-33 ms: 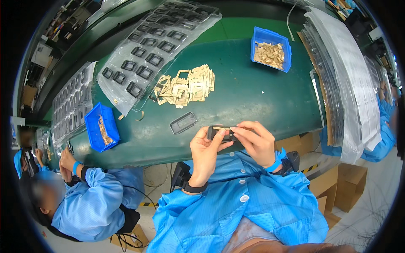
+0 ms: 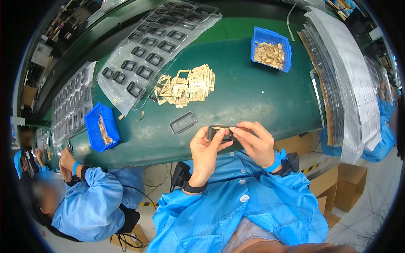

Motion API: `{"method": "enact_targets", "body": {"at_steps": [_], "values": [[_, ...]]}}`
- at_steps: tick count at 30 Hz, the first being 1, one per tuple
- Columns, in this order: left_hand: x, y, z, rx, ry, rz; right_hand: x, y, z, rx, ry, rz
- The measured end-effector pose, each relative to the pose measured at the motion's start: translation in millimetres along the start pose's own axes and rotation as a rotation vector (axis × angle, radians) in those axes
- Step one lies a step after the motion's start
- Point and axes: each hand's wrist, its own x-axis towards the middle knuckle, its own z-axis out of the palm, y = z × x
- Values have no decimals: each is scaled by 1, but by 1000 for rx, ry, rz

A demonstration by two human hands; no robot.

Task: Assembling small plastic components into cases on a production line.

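My left hand (image 2: 204, 147) grips a small black rectangular housing (image 2: 226, 137) by its left end, thumb across its face. A narrow tan strip (image 2: 220, 128) lies along the housing's far edge. The fingertips of my right hand (image 2: 255, 141) are pinched at the strip's right end, beside the housing's right side; they partly hide that end. Just beyond my left hand, a dark-rimmed, shallow rectangular piece (image 2: 183, 122) lies on the green table. Farther off is a loose pile of tan adhesive-looking frames and strips (image 2: 187, 87).
A clear tray of black frames (image 2: 145, 57) lies far left. Blue bins with tan pieces stand at left (image 2: 95, 130) and far right (image 2: 254, 57). Stacked plastic trays (image 2: 344, 80) rise at the right. A co-worker in blue (image 2: 90, 202) sits at my left; cardboard boxes (image 2: 351, 185) stand below right.
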Motion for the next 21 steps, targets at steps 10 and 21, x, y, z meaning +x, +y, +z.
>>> {"method": "enact_targets", "body": {"at_steps": [10,21], "values": [[-1,-1,-1,39,-11,41,-2,-1,3,-95,-47,-115],[-5,-10,7,131,-24,292,5,-10,7,179,150,401]]}}
